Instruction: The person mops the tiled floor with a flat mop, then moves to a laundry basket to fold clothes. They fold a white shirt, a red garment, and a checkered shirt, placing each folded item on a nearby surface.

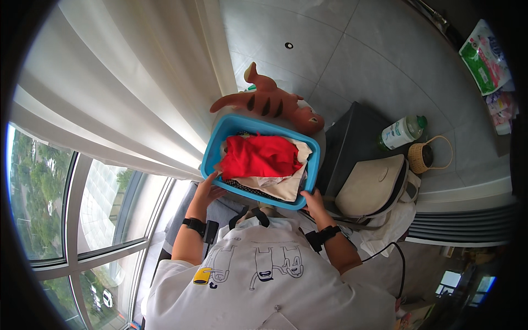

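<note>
A blue plastic basin (264, 199) is in front of my body, gripped at its two near corners. My left hand (208, 190) holds the near left rim, the thumb over the edge. On the near right corner, my right hand (315, 204) grips the rim. Inside the basin lies a crumpled red cloth (262, 156). Beneath it are a cream fabric piece (280, 189) and a dark patterned cloth, partly hidden. Just beyond the far rim, a reddish-brown dinosaur toy (268, 99) with dark stripes lies on its side on a pale surface.
White curtains (136, 74) hang at the left above a window (111, 206). To the right stands a dark grey cabinet (344, 136). Near it are a green-capped bottle (400, 133), a small wicker basket (418, 159) and a beige bag (371, 185). A grey striped fabric (227, 212) is below the basin.
</note>
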A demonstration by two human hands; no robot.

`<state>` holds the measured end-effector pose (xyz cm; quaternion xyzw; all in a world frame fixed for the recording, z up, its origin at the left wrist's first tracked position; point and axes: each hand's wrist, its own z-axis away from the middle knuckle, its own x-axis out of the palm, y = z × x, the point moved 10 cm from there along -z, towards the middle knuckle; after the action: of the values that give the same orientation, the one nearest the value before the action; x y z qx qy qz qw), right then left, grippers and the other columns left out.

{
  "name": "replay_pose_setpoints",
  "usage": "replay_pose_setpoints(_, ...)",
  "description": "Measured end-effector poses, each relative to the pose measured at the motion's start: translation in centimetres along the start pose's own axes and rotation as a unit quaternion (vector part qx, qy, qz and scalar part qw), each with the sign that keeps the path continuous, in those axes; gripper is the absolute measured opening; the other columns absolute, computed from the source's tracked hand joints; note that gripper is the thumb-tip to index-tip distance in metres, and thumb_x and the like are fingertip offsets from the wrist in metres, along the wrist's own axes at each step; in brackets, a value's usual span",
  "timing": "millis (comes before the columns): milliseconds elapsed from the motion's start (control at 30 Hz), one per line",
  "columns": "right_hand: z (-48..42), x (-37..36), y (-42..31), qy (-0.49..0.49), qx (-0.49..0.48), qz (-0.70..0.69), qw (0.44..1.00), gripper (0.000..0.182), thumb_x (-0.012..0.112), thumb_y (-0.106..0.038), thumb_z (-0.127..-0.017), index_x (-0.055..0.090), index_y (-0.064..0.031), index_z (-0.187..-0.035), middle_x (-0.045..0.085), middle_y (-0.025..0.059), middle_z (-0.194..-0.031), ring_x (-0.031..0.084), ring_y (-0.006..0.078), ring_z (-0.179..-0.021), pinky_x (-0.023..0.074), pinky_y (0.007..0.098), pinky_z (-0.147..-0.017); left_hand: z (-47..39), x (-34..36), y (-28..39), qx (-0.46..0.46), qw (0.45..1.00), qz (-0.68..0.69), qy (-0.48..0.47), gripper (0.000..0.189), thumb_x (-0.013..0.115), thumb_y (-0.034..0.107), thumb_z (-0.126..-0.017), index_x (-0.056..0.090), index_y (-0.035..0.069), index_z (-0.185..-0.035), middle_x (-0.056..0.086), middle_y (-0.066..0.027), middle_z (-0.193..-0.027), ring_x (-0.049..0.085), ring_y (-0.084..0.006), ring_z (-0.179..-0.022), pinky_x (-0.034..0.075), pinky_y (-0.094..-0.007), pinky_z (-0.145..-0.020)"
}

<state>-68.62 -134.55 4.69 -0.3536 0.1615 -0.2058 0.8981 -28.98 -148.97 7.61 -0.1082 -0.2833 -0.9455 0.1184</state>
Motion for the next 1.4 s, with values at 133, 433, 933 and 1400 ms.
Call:
replay_pose_setpoints(133, 0.1, 0.5, -0.4, -0.015, -0.030, -0.025, 0.999, 0.047, 0.066, -0.022, -0.077, 0.049, -0.0051, -0.118, 0.060, 0.0105, -0.102, 0.063, 0.0244, -0.082, 0.0529, 0.0394, -0.060, -3.1, 1.0, -0.3, 0.008, 0.995, 0.078, -0.055, 0.039, 0.062, 0.017, -0.082, 0.048, -0.001, -0.114, 0.057, -0.0186, -0.106, 0.062, -0.0324, -0.092, 0.055, -0.0467, -0.082)
replay_pose_setpoints(433, 0.8, 0.2, 0.0, 0.004, -0.024, -0.011, 1.000, 0.057, 0.062, -0.012, -0.079, 0.043, -0.0110, -0.133, 0.059, 0.0098, -0.109, 0.062, 0.0233, -0.090, 0.0549, 0.0394, -0.069, -5.4, -1.5, -1.2, 0.031, 0.997, 0.058, -0.040, 0.024, 0.055, 0.009, -0.082, 0.048, -0.002, -0.103, 0.058, -0.0164, -0.097, 0.063, -0.0295, -0.087, 0.056, -0.0449, -0.083)
replay_pose_setpoints(933, 17.2, 4.5, -16.9, 0.279, -0.525, 0.414, 0.690, 0.059, 0.068, -0.013, -0.075, 0.044, 0.0003, -0.127, 0.053, 0.0209, -0.114, 0.053, 0.0376, -0.103, 0.0444, 0.0421, -0.091, -3.2, -4.4, -3.9, 0.112, 0.989, 0.057, -0.073, 0.028, 0.057, 0.006, -0.077, 0.053, 0.004, -0.105, 0.062, -0.0063, -0.087, 0.063, -0.0199, -0.072, 0.053, -0.0307, -0.061)
replay_pose_setpoints(1400, 13.8, 24.9, -10.6, -0.202, -0.579, 0.553, 0.565, 0.015, 0.061, -0.011, -0.071, 0.058, -0.0030, -0.083, 0.060, 0.0136, -0.077, 0.060, 0.0314, -0.079, 0.0440, 0.0443, -0.077, -2.5, -3.3, -4.0, 0.120, 0.985, 0.108, -0.063, 0.026, 0.057, 0.005, -0.078, 0.054, 0.008, -0.104, 0.061, -0.0039, -0.084, 0.061, -0.0184, -0.067, 0.050, -0.0300, -0.055)
